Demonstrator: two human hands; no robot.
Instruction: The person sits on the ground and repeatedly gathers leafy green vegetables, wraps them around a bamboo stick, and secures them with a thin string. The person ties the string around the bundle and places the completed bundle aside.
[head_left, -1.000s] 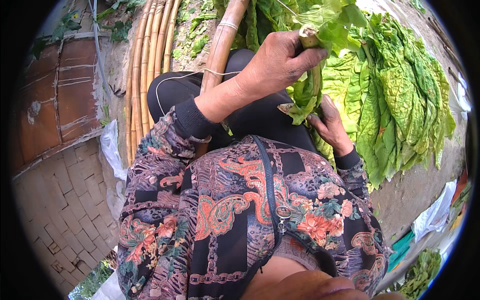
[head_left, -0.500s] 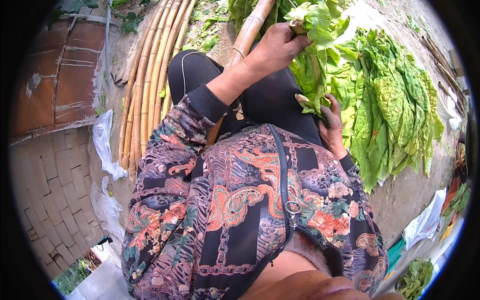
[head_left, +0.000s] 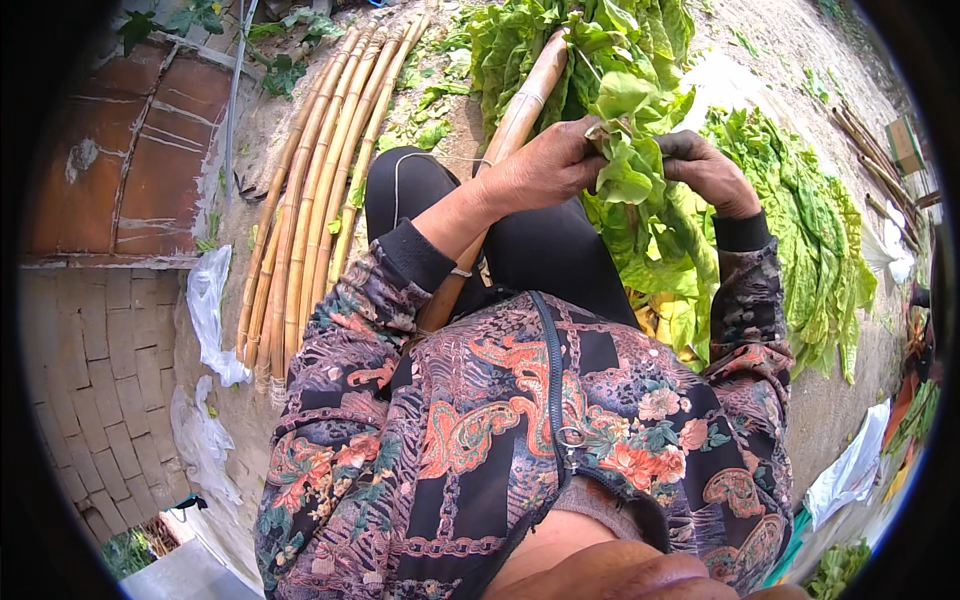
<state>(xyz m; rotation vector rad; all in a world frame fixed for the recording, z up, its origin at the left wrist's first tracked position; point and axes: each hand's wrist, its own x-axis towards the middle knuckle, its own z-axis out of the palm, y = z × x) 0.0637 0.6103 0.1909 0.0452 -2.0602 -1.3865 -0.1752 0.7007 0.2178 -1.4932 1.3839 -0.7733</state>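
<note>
My left hand (head_left: 555, 165) is closed around the stem ends of a small bunch of tobacco leaves (head_left: 628, 175), broad and yellow-green. On the other side of the bunch, my right hand (head_left: 708, 172) has its darkened fingers bent and pressed against the leaves; its fingertips are partly hidden. A thick bamboo pole (head_left: 520, 112) lies slanting across my lap, its far end among hanging leaves (head_left: 505, 50). Pale string (head_left: 398, 185) runs from the pole over my left knee.
Several bamboo poles (head_left: 310, 180) lie side by side at my left. A big heap of leaves (head_left: 800, 230) rests on the ground at my right. Crumpled plastic (head_left: 208, 310) lies by the brick paving (head_left: 110, 370). A rusty metal sheet (head_left: 75, 150) stands at far left.
My right hand has risen from low beside my thigh to the leaves near my left hand. The bunch is now between both hands. The left hand has shifted slightly down and left.
</note>
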